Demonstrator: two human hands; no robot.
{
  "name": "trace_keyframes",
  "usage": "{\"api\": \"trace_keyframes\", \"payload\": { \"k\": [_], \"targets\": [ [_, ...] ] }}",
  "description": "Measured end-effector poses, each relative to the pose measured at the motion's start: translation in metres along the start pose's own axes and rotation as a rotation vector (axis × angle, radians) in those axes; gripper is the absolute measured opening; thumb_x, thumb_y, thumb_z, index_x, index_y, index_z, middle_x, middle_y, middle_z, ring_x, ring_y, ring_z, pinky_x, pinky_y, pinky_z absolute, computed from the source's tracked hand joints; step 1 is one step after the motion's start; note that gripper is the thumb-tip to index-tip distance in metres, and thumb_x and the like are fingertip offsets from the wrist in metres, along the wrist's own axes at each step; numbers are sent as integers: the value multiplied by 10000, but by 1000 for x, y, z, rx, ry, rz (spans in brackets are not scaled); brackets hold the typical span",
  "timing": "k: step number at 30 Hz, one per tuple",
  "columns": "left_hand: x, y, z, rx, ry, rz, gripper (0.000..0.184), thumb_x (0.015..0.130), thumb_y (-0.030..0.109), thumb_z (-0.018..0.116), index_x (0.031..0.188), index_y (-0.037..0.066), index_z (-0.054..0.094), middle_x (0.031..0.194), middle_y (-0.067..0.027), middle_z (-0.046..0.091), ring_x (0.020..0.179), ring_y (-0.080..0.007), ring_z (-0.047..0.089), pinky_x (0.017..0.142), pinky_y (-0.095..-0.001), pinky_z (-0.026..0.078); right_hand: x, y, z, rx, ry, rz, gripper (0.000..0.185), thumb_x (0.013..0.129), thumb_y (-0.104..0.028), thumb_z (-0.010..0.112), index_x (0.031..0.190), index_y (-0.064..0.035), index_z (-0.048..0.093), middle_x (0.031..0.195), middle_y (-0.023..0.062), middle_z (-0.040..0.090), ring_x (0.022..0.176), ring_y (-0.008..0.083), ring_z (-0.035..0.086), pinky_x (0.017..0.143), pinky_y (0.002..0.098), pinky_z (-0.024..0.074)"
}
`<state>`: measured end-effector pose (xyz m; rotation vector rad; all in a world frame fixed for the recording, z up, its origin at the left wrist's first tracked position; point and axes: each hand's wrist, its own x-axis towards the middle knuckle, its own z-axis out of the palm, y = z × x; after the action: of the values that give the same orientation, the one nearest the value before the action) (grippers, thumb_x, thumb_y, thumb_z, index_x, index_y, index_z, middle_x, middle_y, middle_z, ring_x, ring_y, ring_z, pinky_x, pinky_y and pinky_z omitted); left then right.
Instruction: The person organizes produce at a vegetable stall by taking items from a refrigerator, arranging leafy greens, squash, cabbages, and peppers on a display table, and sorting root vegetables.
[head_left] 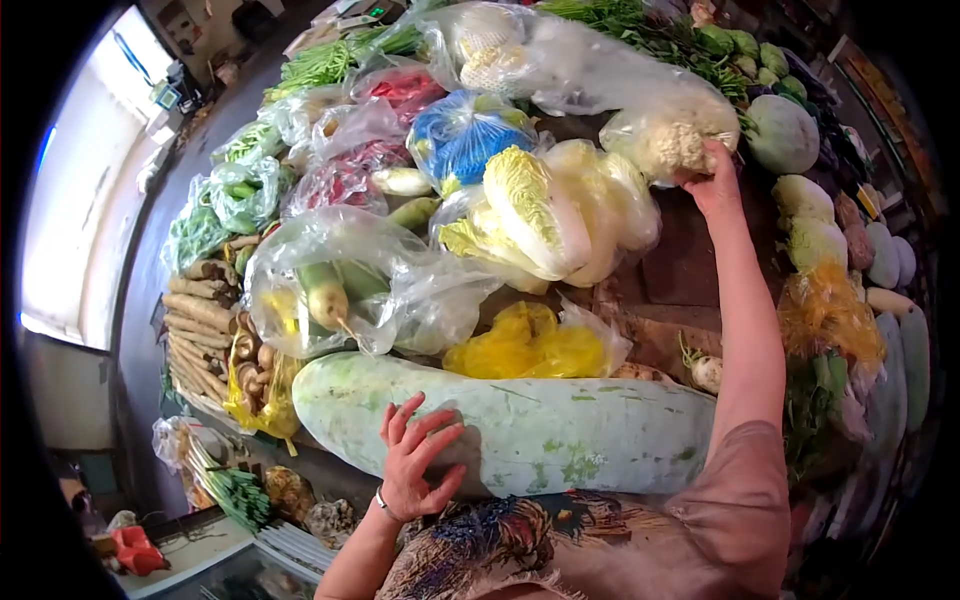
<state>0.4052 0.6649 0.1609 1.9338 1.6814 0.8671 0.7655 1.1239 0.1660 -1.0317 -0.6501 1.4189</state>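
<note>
A long pale green winter melon (560,425) lies across the front, close to the person's body. Above its left part hovers my left hand (420,460), fingers spread and holding nothing. My right hand (712,180) reaches far out to the upper right, its fingers closed on a cauliflower (680,147) in a clear plastic bag (630,130). Left of that bag, napa cabbages (535,210) lie in clear plastic. A yellow plastic bag (530,340) rests just behind the melon.
A bagged green radish (325,300), brown roots (200,320) and mushrooms (258,370) lie at the left. Behind them are a blue-netted bundle (470,135) and red bags (405,90). A round melon (783,133) and an orange net bag (832,310) are at the right.
</note>
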Motion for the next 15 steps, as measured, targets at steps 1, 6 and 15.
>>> {"api": "trace_keyframes", "payload": {
  "k": [1, 6, 15],
  "targets": [
    [0, 1, 0, 1, -11, 0, 529, 661, 263, 691, 1170, 133, 631, 1241, -73, 586, 1313, -371, 384, 1109, -532, 140, 3, 0, 3, 1, -5, 6, 615, 775, -326, 719, 1294, -114, 466, 1253, 112, 500, 1133, 304, 507, 846, 502, 502],
    [1, 2, 1, 30, -49, -9, 527, 670, 272, 685, 1176, 135, 629, 1254, -74, 578, 1319, -372, 377, 1112, -533, 134, 46, -7, 60, 434, -163, -59, 671, 849, -277, 704, 1374, -66, 343, 1372, 203, 374, 1227, 400, 451, 969, 585, 461],
    [3, 0, -1, -4, -51, -21, 525, 679, 277, 683, 1182, 137, 627, 1259, -75, 577, 1329, -376, 365, 1119, -541, 117, 11, 57, 92, -763, -635, 60, 675, 871, -378, 665, 1416, -73, 409, 1450, 76, 410, 1324, 257, 384, 1008, 383, 384]
  ]
}}
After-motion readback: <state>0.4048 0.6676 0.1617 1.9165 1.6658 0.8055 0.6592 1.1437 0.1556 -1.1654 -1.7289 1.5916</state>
